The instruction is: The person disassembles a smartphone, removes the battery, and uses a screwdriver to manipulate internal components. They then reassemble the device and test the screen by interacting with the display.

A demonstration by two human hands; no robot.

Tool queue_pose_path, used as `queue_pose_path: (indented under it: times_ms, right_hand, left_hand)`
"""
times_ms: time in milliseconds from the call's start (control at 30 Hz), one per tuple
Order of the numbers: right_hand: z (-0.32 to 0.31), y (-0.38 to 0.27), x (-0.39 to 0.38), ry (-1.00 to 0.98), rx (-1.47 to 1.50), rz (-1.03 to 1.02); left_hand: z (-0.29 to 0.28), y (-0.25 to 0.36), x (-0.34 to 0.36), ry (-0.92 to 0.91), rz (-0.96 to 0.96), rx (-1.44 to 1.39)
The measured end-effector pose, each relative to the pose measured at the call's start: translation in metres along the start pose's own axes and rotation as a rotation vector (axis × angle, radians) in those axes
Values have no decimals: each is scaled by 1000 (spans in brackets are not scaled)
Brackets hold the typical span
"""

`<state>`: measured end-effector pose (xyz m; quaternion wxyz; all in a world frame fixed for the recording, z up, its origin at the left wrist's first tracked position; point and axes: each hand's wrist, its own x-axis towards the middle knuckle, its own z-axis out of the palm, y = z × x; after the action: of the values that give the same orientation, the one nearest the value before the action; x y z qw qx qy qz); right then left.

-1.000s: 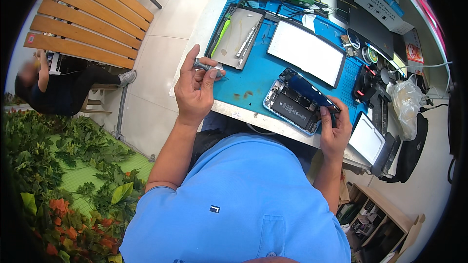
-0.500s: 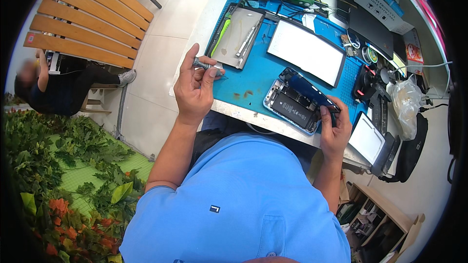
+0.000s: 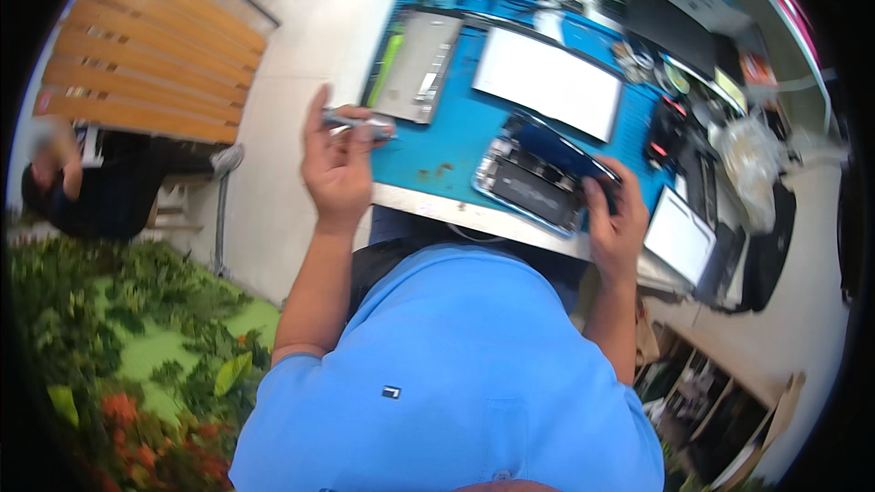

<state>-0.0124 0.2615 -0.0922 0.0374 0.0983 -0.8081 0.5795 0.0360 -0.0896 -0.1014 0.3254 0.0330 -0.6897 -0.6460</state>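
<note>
My left hand [image 3: 335,178] is closed around a small silver screwdriver [image 3: 350,121], raised at the left front of the blue work mat [image 3: 424,164]. At the mat's front edge lies an opened smartphone [image 3: 533,197], its black battery and inner parts showing. Its screen panel [image 3: 558,151] is tilted up along the far side of the body. My right hand [image 3: 618,223] grips the panel's right end between thumb and fingers. The picture is blurred, so the screwdriver's tip is unclear.
Behind the phone lies a white panel with a dark frame [image 3: 547,80]. A grey tray [image 3: 417,68] with metal tools sits at the left. Cables, a plastic bag [image 3: 752,164] and a white-screened device [image 3: 680,235] crowd the right. Another person [image 3: 109,187] sits far left beside a slatted wooden surface [image 3: 155,46].
The whole view has shifted and blurred, with the bench now further left and up in the picture. Both hands keep their holds on the screwdriver and the phone's screen panel.
</note>
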Motion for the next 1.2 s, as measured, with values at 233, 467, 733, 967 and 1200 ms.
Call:
queue_pose_path:
  times_ms: [233, 467, 733, 967, 1200]
  right_hand:
    - [-3, -10, 10, -28, -73, -56]
    - [-4, 1, 10, -21, -28, -92]
    - [-4, -1, 9, -35, 0, -62]
    - [-5, -5, 10, -46, 1, -40]
    - [-4, -4, 10, -41, 10, -42]
  left_hand:
    - [26, 41, -3, -99, 131, -3]
    - [108, 29, 3, -495, 395, 32]
    - [131, 12, 8, -579, 558, 120]
    - [133, 11, 8, -586, 579, 160]
    - [133, 13, 10, -598, 578, 192]
